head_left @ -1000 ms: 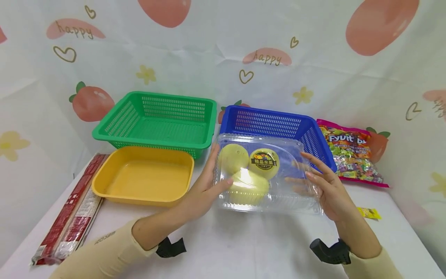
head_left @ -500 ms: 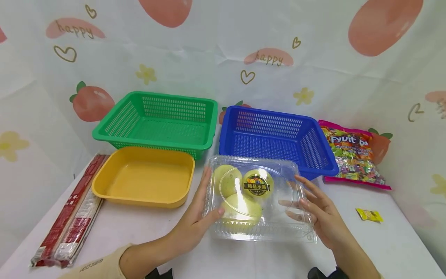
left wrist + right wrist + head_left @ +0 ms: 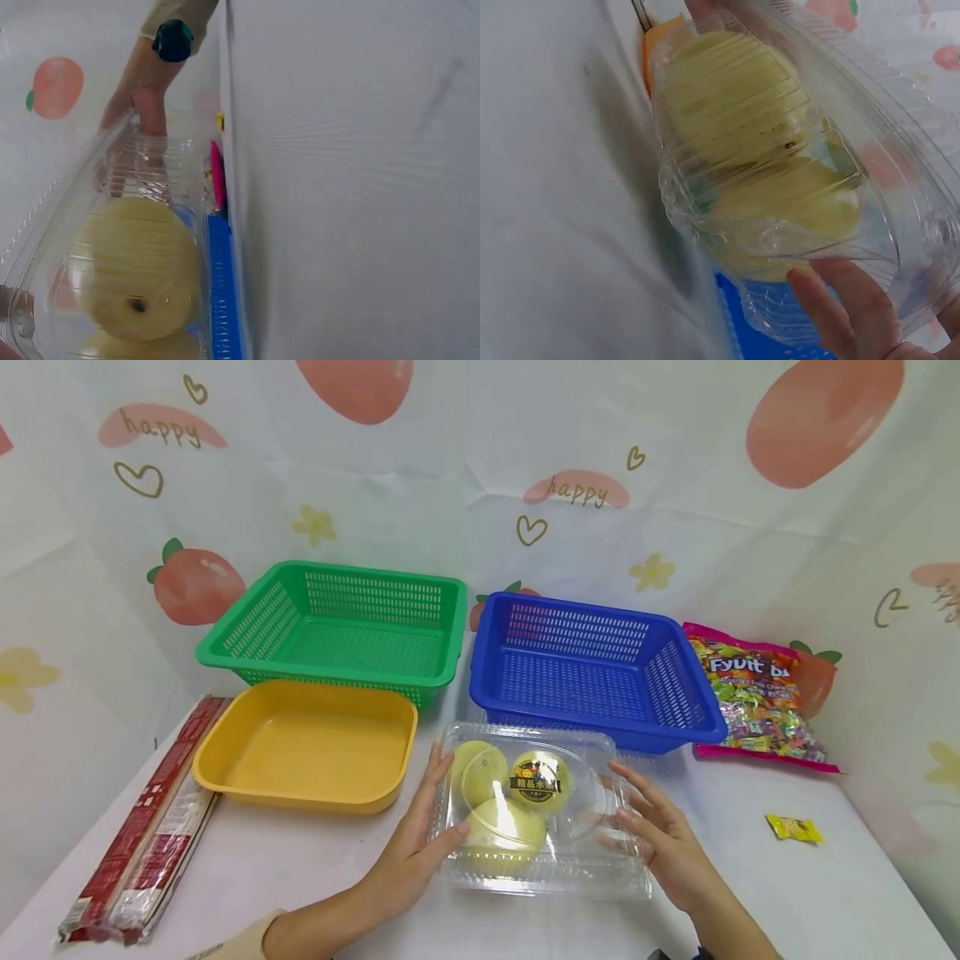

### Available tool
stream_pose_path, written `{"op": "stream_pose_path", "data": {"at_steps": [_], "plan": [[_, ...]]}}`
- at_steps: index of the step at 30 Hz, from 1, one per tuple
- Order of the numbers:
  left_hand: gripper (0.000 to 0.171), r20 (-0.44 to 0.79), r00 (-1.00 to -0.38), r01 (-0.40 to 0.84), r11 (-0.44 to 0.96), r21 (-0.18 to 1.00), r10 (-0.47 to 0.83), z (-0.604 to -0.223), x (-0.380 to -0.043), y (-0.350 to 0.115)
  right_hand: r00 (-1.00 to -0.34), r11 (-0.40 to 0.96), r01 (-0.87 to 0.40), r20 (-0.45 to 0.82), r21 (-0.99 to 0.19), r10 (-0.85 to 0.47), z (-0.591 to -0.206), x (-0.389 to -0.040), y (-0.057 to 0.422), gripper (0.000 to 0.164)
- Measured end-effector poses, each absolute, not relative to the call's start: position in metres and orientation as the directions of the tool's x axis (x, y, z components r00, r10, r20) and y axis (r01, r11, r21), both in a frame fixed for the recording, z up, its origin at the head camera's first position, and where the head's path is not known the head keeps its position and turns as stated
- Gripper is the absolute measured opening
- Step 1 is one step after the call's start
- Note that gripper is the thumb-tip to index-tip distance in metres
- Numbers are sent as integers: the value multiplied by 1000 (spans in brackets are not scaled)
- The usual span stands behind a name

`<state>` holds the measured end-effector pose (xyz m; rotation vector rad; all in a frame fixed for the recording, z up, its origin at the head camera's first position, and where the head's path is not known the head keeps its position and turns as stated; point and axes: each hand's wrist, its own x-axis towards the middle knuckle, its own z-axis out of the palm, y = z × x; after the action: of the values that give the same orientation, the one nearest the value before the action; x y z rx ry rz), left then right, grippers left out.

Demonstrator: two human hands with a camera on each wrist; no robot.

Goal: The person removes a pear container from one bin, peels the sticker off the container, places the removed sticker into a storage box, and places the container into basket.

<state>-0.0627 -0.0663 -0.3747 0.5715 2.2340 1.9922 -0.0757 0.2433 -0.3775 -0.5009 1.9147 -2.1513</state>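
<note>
Both hands hold a clear plastic clamshell box (image 3: 577,870) in front of the blue basket. Inside its left part lie three pale yellow-green round fruits (image 3: 480,772), perhaps pears; one sits under a black label with Chinese lettering. The left hand (image 3: 408,852) grips the left end, its thumb on the lid. At the opposite end, the right hand (image 3: 663,843) grips with thumb above and fingers seen through the plastic. In the left wrist view, a dark-ended fruit (image 3: 135,262) shows through the ridged wall. The right wrist view has the box (image 3: 772,240) raised above the table.
Behind the box stands a blue basket (image 3: 600,727). A green basket (image 3: 330,672) and a yellow tub (image 3: 300,789) are at left, beside long red packets (image 3: 142,852). To the right lie a candy bag (image 3: 757,693) and a small yellow wrapped sweet (image 3: 795,828).
Both hands have brought the fruit box down and slightly left, away from the blue basket, whose inside now shows fully. The other things stay where they were.
</note>
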Motion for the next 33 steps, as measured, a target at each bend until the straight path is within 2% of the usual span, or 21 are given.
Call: {"op": "stream_pose_path", "data": {"at_steps": [7, 25, 33], "plan": [[70, 120, -939, 161, 102, 982, 322, -391, -64, -65, -924, -76, -19, 47, -997, -380, -393, -77, 243, 51], [70, 166, -934, 205, 93, 974, 318, -404, -71, -62, -917, -61, -17, 40, -998, -397, -399, -82, 247, 51], [70, 170, -936, 208, 95, 973, 309, -404, -70, -63, -936, 48, -7, -11, -999, -353, -398, -82, 243, 51]]}}
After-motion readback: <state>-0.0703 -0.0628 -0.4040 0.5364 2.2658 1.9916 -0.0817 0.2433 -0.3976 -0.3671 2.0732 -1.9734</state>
